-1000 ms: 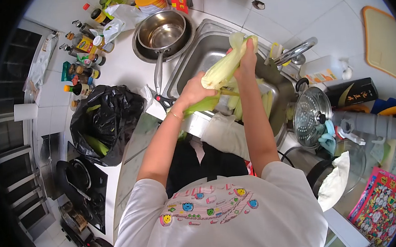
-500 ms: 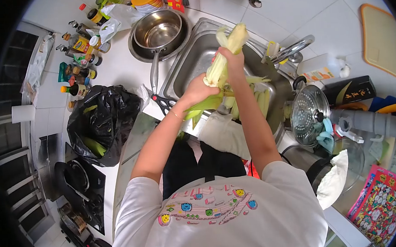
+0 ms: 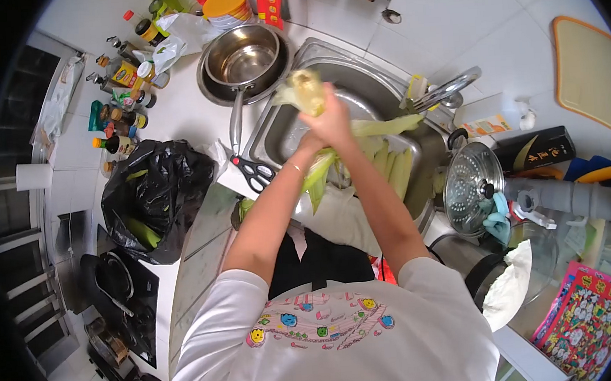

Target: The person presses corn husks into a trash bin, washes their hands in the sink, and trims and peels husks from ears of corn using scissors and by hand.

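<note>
My right hand [image 3: 330, 123] is closed around an ear of corn [image 3: 307, 95], whose tip points up and to the left over the sink [image 3: 260, 151]. Just below it, my left hand [image 3: 310, 149] is closed at the lower end of the same ear; the right wrist partly covers its fingers. Green husk leaves [image 3: 317, 181] hang beneath the left hand, and a pale husk [image 3: 386, 125] sticks out to the right behind the right forearm. Several pale ears [image 3: 398, 173] lie in the right part of the sink.
Left of the sink are scissors [image 3: 253, 173], a pot [image 3: 243, 57] and a black plastic bag [image 3: 161, 200] with husks inside. A faucet [image 3: 447, 90] and a steamer lid [image 3: 472, 189] stand on the right. Bottles [image 3: 124, 72] line the back left counter.
Both hands have turned the ear so its tip swings left and toward me. My right hand has moved down and left, closer to my left hand. A husk now sticks out to the right.
</note>
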A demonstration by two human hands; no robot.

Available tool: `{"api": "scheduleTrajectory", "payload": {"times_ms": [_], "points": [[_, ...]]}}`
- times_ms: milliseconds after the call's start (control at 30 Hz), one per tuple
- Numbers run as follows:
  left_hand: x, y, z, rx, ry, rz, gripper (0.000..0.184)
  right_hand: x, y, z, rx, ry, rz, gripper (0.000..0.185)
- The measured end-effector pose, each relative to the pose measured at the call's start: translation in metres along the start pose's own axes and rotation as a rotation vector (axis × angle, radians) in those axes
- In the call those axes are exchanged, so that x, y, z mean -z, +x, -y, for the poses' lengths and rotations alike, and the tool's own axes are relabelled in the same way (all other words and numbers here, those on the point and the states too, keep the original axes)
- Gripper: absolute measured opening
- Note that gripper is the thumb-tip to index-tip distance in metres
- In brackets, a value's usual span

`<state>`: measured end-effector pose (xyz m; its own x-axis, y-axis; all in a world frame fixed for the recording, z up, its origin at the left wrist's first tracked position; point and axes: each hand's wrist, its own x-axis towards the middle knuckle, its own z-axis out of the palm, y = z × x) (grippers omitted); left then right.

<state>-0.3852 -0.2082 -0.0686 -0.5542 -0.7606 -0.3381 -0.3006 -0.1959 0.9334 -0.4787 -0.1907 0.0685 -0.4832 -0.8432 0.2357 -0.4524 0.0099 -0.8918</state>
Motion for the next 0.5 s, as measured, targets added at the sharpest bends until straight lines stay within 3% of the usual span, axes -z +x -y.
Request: {"api": "scheduleTrajectory", "payload": {"times_ms": [33,67,100,167,267,500], "points": [[-0.002,-0.018,-0.019,0.100,0.191,0.010,0.062,-0.001,-0.006,0.005,-0.108,-0.051,0.070,0.060],[0.007,-0.045,-0.065,0.190,0.394,0.005,0.062,-0.002,0.006,-0.018,-0.019,0.197,-0.127,0.057],[0.019,-0.050,-0.099,0.261,0.599,-0.018,0.062,-0.003,0.018,-0.038,-0.172,0.458,-0.149,0.052],[0.020,-0.056,-0.106,0.185,0.580,0.004,0.057,0.005,0.023,-0.034,-0.295,0.713,-0.156,0.043],[0.022,-0.068,-0.137,0.097,0.593,-0.028,0.047,0.026,0.034,-0.043,-0.660,1.013,-0.082,0.039],[0.032,-0.076,-0.150,-0.048,0.656,0.047,0.047,0.029,0.045,-0.055,-0.950,1.154,0.131,0.041]]}}
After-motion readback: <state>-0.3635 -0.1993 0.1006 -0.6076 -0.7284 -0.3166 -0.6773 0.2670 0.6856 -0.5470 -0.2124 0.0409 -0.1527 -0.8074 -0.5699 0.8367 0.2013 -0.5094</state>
